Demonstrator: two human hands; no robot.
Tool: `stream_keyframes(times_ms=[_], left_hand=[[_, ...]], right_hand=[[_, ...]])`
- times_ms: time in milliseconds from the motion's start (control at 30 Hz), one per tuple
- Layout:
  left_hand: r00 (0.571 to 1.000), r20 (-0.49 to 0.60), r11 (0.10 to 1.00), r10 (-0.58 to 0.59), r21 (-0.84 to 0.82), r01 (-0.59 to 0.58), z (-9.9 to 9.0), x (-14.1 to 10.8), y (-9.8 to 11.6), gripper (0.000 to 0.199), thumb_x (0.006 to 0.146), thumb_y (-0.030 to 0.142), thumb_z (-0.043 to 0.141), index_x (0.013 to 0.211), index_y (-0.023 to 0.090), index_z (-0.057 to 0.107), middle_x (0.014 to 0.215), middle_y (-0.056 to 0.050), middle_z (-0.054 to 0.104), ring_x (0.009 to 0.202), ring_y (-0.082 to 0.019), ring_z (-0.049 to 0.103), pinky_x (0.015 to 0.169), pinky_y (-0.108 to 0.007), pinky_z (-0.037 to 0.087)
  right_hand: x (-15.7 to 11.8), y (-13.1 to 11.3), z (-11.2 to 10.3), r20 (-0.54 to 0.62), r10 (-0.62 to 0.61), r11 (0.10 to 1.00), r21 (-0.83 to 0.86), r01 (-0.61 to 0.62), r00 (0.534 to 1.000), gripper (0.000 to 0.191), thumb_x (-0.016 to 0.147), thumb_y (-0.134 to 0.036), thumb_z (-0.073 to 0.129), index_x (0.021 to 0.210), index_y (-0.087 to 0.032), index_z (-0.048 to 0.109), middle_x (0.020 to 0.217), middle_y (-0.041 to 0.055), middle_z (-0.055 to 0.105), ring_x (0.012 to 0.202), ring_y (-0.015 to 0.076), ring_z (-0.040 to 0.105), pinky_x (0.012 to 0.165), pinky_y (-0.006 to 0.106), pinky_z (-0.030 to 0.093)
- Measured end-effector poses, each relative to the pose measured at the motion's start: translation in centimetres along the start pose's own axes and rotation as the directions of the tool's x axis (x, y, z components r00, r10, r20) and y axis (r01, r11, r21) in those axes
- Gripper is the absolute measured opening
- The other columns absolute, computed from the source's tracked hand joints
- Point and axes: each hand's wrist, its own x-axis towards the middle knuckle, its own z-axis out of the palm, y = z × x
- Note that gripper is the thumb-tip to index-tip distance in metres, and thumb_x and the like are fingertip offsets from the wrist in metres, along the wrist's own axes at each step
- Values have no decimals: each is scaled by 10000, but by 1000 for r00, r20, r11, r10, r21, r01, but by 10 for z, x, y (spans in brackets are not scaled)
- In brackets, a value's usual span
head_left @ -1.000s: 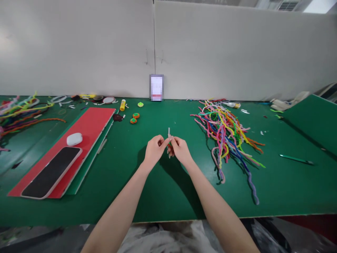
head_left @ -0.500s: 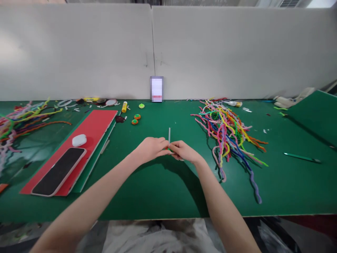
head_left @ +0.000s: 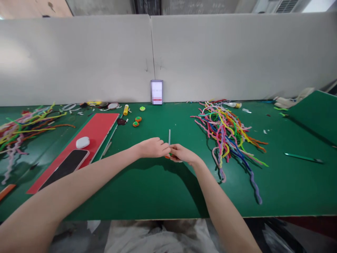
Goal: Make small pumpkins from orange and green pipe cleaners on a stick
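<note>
My left hand (head_left: 154, 148) and my right hand (head_left: 183, 154) meet above the middle of the green table (head_left: 147, 189). My right fingers are wrapped around a small orange and green fuzzy piece (head_left: 167, 156), mostly hidden by the hands. Closed in a pinch, my left fingertips touch this piece at its near left side; whatever they grip is covered. A thin grey strip (head_left: 169, 137) points away from the fingertips; I cannot tell whether it is held or lies on the table. Beyond are two small orange and green fuzzy pieces (head_left: 138, 119) and a yellow-green one (head_left: 142, 109).
On the right lies a heap of coloured pipe cleaners (head_left: 223, 130), with a green pen-like tool (head_left: 302, 157) past it. At left are a red board (head_left: 101, 123), a white earbud case (head_left: 83, 142), a phone (head_left: 64, 168) and more pipe cleaners (head_left: 28, 128). A lit screen (head_left: 157, 92) leans on the partition.
My left forearm has swung outward and its hand has turned, fingers now curled tighter at the piece. My right hand keeps its hold. The whole view has tilted slightly upward.
</note>
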Motion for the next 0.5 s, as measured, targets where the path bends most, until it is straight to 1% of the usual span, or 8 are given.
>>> stream_keyframes(times_ms=[67,133,233,300,333,400,500], left_hand=[[1000,-3,1000,26,-3,-26,4,-1,-1,222,869,144,324,712,156,481,620,-16,536,495,-102,472,464,-273,224],[1000,-7,1000,28,-3,-28,7,-1,0,219,867,140,325,720,154,486,618,-16,537,494,-101,471,465,-272,220],[999,-29,1000,23,20,-23,8,0,1,224,867,144,326,712,154,488,602,-13,533,477,-99,458,467,-272,218],[998,-56,999,32,36,-30,9,0,3,224,861,138,334,694,156,483,586,-7,529,465,-97,449,474,-270,225],[997,-69,999,34,44,-31,9,0,4,225,859,139,337,687,158,480,579,-3,528,461,-96,446,479,-269,230],[996,-87,998,32,61,-27,9,-1,4,229,861,152,338,678,160,476,572,0,527,459,-95,443,488,-269,238],[993,-115,996,30,91,-20,9,-3,3,235,867,178,340,673,160,470,565,3,523,452,-93,433,498,-268,246]], right_hand=[[2,1,2,-41,-4,1000,14,5,999,201,823,-220,372,658,-158,469,380,-88,357,306,34,264,311,153,188],[3,1,3,-67,4,1000,-7,-4,998,209,822,-196,364,643,-155,465,379,-81,394,297,31,298,313,147,216],[2,0,4,-68,45,998,-40,-48,997,240,825,-169,335,618,-153,456,417,-38,510,320,46,436,338,142,299],[2,0,4,-54,80,996,-27,-81,995,247,828,-158,320,620,-153,452,465,-12,566,375,70,526,370,148,359],[2,-1,4,-52,89,996,-15,-90,995,246,830,-156,318,626,-152,454,480,-7,579,395,77,548,382,152,379],[2,-1,5,-68,83,997,4,-83,994,241,837,-164,325,638,-150,461,487,-8,585,399,76,553,388,152,392],[3,-2,7,-94,51,998,27,-49,994,238,850,-201,348,645,-152,460,483,-12,585,380,66,538,371,141,377]])
